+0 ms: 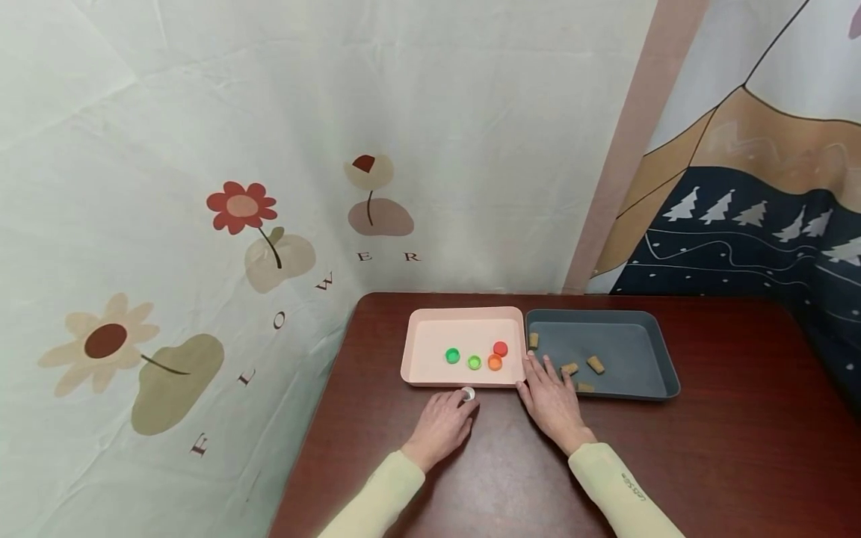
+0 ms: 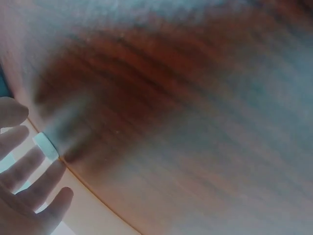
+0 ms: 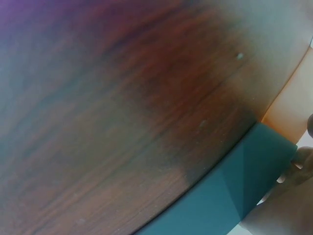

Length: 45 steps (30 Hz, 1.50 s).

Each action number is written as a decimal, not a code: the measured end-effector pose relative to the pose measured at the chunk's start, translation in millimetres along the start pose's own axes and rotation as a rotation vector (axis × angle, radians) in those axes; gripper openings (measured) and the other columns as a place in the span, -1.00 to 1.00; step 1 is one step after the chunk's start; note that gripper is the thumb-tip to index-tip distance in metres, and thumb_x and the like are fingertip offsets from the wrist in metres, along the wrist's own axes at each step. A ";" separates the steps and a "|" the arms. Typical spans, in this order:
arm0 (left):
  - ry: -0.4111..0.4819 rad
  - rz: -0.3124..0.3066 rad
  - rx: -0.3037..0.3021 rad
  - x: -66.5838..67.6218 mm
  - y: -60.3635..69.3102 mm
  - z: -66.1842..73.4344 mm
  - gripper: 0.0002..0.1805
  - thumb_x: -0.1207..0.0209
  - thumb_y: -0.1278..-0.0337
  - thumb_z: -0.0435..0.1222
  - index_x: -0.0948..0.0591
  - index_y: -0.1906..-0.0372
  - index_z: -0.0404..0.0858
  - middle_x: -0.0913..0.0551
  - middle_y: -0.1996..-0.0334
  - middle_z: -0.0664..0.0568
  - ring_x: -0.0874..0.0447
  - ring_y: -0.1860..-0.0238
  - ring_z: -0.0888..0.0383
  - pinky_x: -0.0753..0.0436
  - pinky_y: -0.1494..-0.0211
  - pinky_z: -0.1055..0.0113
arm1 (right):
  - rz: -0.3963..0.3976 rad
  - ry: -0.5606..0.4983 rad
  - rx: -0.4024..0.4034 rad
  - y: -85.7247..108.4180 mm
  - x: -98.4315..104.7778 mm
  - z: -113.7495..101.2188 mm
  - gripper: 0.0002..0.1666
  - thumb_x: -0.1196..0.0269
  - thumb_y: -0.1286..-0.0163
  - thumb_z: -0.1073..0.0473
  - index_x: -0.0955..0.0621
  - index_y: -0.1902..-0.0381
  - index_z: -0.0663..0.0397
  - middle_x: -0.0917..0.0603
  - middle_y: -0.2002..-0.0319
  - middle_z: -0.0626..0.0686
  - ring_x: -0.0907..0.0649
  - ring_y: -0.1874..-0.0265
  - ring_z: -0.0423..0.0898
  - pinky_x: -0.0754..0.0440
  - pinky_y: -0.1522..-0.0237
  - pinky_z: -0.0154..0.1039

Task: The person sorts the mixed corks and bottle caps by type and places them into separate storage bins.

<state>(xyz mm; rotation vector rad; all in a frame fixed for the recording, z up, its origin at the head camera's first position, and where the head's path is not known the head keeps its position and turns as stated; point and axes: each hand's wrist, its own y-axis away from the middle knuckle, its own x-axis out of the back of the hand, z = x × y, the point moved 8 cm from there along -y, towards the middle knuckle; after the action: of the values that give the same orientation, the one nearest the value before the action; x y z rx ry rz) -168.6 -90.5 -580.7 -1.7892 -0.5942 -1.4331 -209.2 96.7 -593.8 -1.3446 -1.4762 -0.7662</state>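
Observation:
Beside the front rim of the pink tray (image 1: 420, 329), my left hand (image 1: 440, 427) reaches forward with its fingertips at a small white bottle cap (image 1: 469, 392). In the left wrist view, the white cap (image 2: 46, 146) lies by the tips of spread fingers; no firm grip shows. My right hand (image 1: 553, 403) rests with spread fingers over the front left corner of the dark grey tray (image 1: 632, 351), its thumb by the pink tray's corner. The pink tray holds a green cap (image 1: 453, 356), a light green cap (image 1: 474, 362), an orange cap (image 1: 495, 362) and a red cap (image 1: 501, 349).
Several corks lie in the grey tray, among them one at the left wall (image 1: 534, 341) and a cork (image 1: 596, 365) right of my fingers. Both trays stand side by side on a dark brown table (image 1: 733, 418). A printed curtain (image 1: 484, 149) hangs behind.

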 end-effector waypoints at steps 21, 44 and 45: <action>0.028 0.022 0.039 5.0 4.1 3.3 -0.54 -0.46 -0.15 -0.10 -0.67 -0.16 -0.05 -0.65 -0.17 -0.02 -0.73 -0.01 0.01 -0.68 0.01 0.10 | 0.013 -0.010 0.009 1.0 0.4 0.3 -0.30 -0.14 -0.62 -0.05 -0.38 -0.54 0.19 -0.37 -0.52 0.20 -0.32 -0.51 0.27 -0.24 -0.37 0.44; 0.180 0.127 0.048 19.6 4.2 -2.9 -0.74 -0.44 -0.22 -0.25 -0.74 0.01 -0.12 -0.67 0.07 0.07 -0.71 0.15 0.11 -0.69 0.12 0.22 | 0.009 -0.012 0.008 1.0 0.7 -0.8 -0.31 -0.14 -0.61 -0.04 -0.38 -0.53 0.20 -0.37 -0.52 0.20 -0.32 -0.51 0.27 -0.24 -0.37 0.44; 0.189 0.143 0.051 21.9 3.5 -4.5 -0.73 -0.44 -0.22 -0.24 -0.73 0.00 -0.12 -0.68 0.06 0.07 -0.71 0.14 0.11 -0.69 0.11 0.22 | 0.008 -0.013 0.008 1.0 0.7 -0.9 -0.31 -0.14 -0.61 -0.04 -0.38 -0.53 0.20 -0.37 -0.52 0.20 -0.32 -0.51 0.27 -0.24 -0.37 0.44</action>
<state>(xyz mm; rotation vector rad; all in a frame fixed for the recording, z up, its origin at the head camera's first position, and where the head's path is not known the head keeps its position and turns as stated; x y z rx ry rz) -162.9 -98.3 -560.2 -1.6010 -0.3938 -1.4546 -208.0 96.3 -592.9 -1.3518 -1.4817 -0.7468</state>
